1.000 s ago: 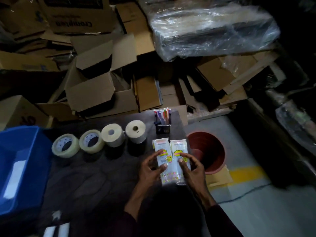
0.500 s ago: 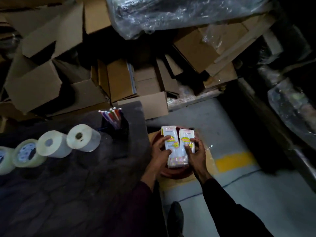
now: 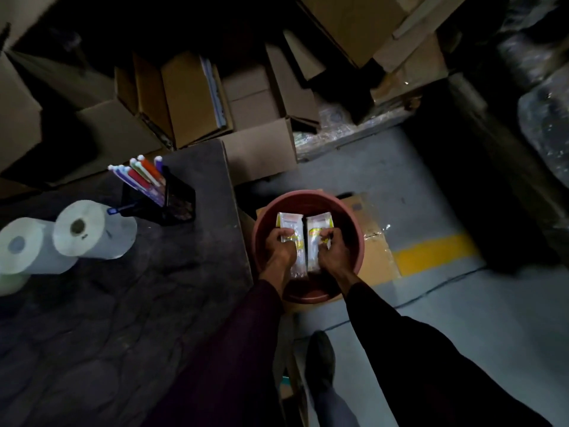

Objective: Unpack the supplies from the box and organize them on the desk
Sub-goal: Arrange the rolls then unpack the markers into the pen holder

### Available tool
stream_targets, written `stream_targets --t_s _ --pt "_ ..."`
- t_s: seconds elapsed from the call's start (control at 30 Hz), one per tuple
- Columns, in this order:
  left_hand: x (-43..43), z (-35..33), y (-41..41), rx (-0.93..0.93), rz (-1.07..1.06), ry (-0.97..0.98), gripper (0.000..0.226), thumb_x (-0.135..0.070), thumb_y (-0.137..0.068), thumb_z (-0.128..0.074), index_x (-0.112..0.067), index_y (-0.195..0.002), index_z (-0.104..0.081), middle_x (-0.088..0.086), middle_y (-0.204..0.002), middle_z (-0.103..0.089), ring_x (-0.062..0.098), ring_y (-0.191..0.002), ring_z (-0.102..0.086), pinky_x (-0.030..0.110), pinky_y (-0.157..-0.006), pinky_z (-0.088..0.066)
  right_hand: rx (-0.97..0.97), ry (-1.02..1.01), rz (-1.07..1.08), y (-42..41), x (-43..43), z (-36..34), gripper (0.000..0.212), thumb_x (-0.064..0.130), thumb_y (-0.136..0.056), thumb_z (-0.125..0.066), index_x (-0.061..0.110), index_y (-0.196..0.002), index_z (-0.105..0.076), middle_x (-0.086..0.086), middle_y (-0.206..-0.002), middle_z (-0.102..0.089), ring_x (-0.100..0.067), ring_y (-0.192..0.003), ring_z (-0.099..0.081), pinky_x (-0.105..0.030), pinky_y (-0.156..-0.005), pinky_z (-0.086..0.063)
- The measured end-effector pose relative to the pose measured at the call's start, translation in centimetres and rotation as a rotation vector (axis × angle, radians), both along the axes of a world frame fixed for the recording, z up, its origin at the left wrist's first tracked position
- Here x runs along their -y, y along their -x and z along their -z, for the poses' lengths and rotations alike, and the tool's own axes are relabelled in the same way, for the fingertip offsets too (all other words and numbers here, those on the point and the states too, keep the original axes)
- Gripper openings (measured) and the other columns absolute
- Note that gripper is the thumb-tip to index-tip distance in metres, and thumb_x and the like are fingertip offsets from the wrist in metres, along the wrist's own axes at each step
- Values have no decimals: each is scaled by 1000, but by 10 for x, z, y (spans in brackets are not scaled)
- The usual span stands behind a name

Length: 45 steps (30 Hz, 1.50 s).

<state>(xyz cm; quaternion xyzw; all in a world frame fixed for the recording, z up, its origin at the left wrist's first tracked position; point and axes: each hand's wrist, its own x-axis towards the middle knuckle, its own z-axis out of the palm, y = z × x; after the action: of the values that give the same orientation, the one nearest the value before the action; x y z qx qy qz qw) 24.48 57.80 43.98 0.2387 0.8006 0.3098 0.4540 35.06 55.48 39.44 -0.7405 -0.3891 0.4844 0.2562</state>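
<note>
As I see, left hand (image 3: 278, 245): grips left white plastic packet (image 3: 288, 218).
Right hand (image 3: 334, 252): grips right white plastic packet (image 3: 318, 223).
Location: inside reddish round plastic tub (image 3: 308, 195).

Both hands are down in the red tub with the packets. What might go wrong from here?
The left hand and right hand grip the left packet and right packet inside the tub beside the desk; left there, they likely miss the desk layout. The paper roll lies on its side and might roll.

I have both arms stretched down side by side, left hand (image 3: 278, 245) gripping a packet (image 3: 288, 219), right hand (image 3: 334, 249) gripping the other packet (image 3: 320, 223)
</note>
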Motion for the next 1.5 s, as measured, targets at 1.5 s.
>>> stream_targets --t_s 1.5 --pt "442 -135 557 -581 -290 -168 39 -10 -83 -67 -13 -121 -66 7 -123 -67 24 -116 -61 35 -100 -47 -31 -55 -564 564 343 -175 25 45 -83 -75 28 -84 -58 5 -79 -69 -16 -79 -67 -27 -75 -48"
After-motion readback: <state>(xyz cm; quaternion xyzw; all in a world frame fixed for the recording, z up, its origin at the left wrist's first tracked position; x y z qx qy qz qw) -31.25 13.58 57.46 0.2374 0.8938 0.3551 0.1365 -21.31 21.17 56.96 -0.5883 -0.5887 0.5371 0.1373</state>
